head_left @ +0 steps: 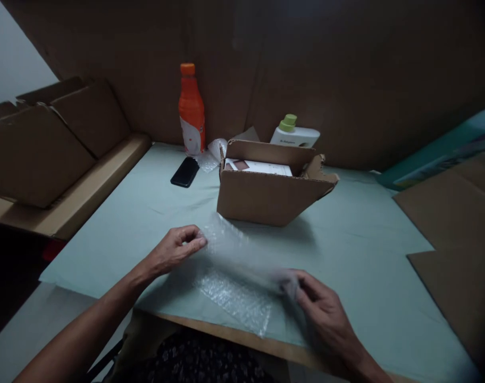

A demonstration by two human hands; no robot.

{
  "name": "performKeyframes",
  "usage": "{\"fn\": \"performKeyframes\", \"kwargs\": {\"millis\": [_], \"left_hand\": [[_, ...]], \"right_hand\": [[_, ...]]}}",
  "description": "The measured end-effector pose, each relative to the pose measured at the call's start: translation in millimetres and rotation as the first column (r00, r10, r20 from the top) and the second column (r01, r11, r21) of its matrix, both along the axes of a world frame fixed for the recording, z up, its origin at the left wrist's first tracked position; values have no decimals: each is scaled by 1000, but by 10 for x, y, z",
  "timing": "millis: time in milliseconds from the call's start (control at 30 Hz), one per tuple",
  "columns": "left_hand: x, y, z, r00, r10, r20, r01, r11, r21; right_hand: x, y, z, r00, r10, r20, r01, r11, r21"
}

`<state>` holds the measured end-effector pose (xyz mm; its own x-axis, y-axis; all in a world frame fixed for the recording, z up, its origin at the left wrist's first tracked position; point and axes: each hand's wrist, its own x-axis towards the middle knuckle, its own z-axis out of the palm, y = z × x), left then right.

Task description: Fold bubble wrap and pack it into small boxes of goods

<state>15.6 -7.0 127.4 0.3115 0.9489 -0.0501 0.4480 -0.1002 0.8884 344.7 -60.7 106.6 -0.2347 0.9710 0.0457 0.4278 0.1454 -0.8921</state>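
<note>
The left hand (177,249) is pinching one edge of a bubble wrap sheet (234,276) with closed fingers; the right hand (320,308) is gripping the opposite edge; the sheet is stretching between them, low over the bench (366,250); the spreading step seems to be in hand; beyond the hands an open cardboard box (266,194) is standing; laying the wrap flat calls for even tension.

The single head-worn camera looked forward and down from close above the table's near edge (226,332), facing the cardboard wall (346,69) at the back. The left hand (174,250) and right hand (326,314) sat nearest, low in the frame.
</note>
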Motion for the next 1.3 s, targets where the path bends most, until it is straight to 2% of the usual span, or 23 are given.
{"fn": "performKeyframes", "kwargs": {"millis": [100,200,267,367,433,600,733,833,900,967,1033,1100,1200,1300], "left_hand": [[75,-114,-38,994,74,-81,-77,997,-27],[111,-119,-185,968,133,-214,-126,991,49],[108,-53,-247,951,203,-235,-183,978,103],[135,158,-237,940,286,-186,-253,950,181],[215,354,-203,945,309,-106,-288,941,176],[509,783,-195,969,237,69,-244,963,111],[566,1000,-240,956,281,84,-292,938,188],[477,1038,-275,949,302,89,-314,933,176],[361,935,-296,949,314,17,-313,939,142],[219,744,-318,938,322,-125,-306,943,135],[97,543,-344,915,322,-244,-296,945,139],[42,424,-367,907,322,-271,-292,945,146],[99,490,-385,922,338,-191,-302,933,194],[229,761,-381,939,336,-76,-311,922,229]], "right_hand": [[118,71,-42,965,-251,-72,237,957,-165],[288,163,-151,923,-382,-50,375,921,-105],[415,233,-175,905,-425,3,425,905,-32],[516,424,-125,912,-403,77,401,915,38],[482,639,-93,932,-351,88,345,935,81],[228,1291,-165,972,-223,75,215,972,99],[86,1712,-240,972,-223,80,212,969,127],[60,1864,-235,981,-186,61,177,975,138],[107,1793,-208,981,-187,47,179,973,143],[200,1566,-184,978,-192,79,180,974,139],[299,1252,-178,967,-141,213,117,986,119],[349,964,-183,915,-60,400,20,995,102],[275,763,-178,828,34,559,-117,987,113],[141,863,-148,801,67,595,-206,964,169]]}}
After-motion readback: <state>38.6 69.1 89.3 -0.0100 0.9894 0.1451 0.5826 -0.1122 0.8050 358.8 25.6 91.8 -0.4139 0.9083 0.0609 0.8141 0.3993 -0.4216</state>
